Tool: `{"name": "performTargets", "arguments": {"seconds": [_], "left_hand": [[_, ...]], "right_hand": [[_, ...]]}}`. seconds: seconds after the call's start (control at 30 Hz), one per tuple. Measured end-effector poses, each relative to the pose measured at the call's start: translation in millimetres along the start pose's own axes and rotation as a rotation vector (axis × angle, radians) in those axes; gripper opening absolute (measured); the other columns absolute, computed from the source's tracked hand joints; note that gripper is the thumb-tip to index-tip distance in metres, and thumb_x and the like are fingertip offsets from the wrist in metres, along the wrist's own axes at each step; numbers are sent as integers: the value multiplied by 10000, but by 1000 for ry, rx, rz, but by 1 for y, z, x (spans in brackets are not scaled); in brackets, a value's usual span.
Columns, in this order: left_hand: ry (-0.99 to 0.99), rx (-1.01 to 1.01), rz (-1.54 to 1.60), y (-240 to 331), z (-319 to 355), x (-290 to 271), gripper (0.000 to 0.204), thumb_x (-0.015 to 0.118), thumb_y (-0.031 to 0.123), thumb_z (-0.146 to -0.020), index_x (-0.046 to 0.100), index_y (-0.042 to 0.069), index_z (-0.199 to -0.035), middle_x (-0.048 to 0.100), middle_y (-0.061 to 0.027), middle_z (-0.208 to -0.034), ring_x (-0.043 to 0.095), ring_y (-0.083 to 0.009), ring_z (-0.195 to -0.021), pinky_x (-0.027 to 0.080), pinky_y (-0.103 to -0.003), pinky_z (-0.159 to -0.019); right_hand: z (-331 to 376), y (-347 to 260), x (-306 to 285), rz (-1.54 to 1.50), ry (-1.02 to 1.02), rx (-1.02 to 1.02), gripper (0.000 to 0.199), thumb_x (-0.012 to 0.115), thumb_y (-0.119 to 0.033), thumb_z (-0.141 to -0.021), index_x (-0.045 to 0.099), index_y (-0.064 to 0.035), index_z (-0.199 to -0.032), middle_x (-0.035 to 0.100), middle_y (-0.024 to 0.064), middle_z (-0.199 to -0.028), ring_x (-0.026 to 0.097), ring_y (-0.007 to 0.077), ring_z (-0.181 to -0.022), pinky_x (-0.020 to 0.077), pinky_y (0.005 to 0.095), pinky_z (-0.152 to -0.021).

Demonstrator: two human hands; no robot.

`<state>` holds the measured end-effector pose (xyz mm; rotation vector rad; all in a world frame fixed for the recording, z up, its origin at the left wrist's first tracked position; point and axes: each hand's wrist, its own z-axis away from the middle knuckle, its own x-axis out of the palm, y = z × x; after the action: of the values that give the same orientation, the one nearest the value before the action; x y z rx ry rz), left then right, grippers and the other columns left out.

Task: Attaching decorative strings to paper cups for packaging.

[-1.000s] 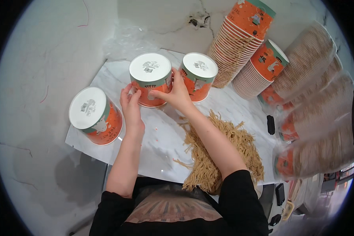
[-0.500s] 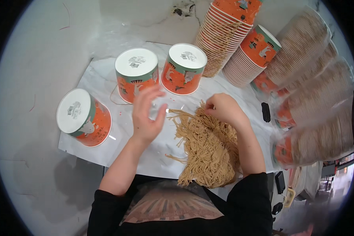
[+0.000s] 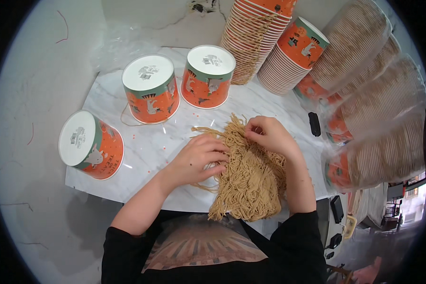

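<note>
A heap of tan cord (image 3: 248,187), loose strands in a thick tangle, lies on the white marble-patterned table close to my body. My left hand (image 3: 198,160) is at the heap's left side, palm down, fingers apart, the fingertips touching the strands. At the upper right of the heap, my right hand (image 3: 272,135) pinches cord between thumb and forefinger; the exact strand is too small to make out. A few strands stray out to the left, partly under my left hand.
Orange and green paper buckets stand upside down: one at left (image 3: 92,144), one at back (image 3: 151,90), and another beside it (image 3: 208,75). A thin cord loop rests by the back one. Tall bucket stacks (image 3: 251,45) and plastic-wrapped stacks (image 3: 383,146) line the right. A black object (image 3: 314,124) lies nearby.
My left hand has moved from the air near the back bucket down and right onto the cord heap. My right hand stays at the heap's upper right. The view has shifted slightly.
</note>
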<state>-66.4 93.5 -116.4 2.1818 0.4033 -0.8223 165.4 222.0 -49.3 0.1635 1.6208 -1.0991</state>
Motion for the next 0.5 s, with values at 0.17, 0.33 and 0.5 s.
{"name": "performTargets", "arguments": {"seconds": [0.17, 0.33, 0.5], "left_hand": [[119, -249, 122, 6, 0, -4, 346, 759, 181, -840, 687, 79, -1162, 650, -82, -1267, 576, -280, -1209, 438, -404, -1044], [196, -212, 185, 13, -10, -8, 549, 747, 177, -853, 571, 83, -1364, 545, -138, -1431, 547, -300, -1266, 415, -411, -1071], [134, 25, 125, 7, -13, 9, 670, 675, 334, -901, 435, 68, -1467, 358, -134, -1580, 525, -348, -1241, 412, -443, -1030]], "right_hand": [[0, -19, -8, -475, -42, -22, 107, 647, -137, -946, 623, -33, -933, 554, -72, -792, 475, 10, -721, 409, 197, -619], [-12, -66, -37, -398, 55, -101, 125, 653, -153, -967, 623, -34, -942, 556, -71, -822, 476, -5, -737, 391, 180, -622], [-20, -113, -51, -637, -96, -244, 118, 648, -152, -969, 619, -38, -954, 588, -51, -859, 523, 16, -752, 413, 191, -641]]}}
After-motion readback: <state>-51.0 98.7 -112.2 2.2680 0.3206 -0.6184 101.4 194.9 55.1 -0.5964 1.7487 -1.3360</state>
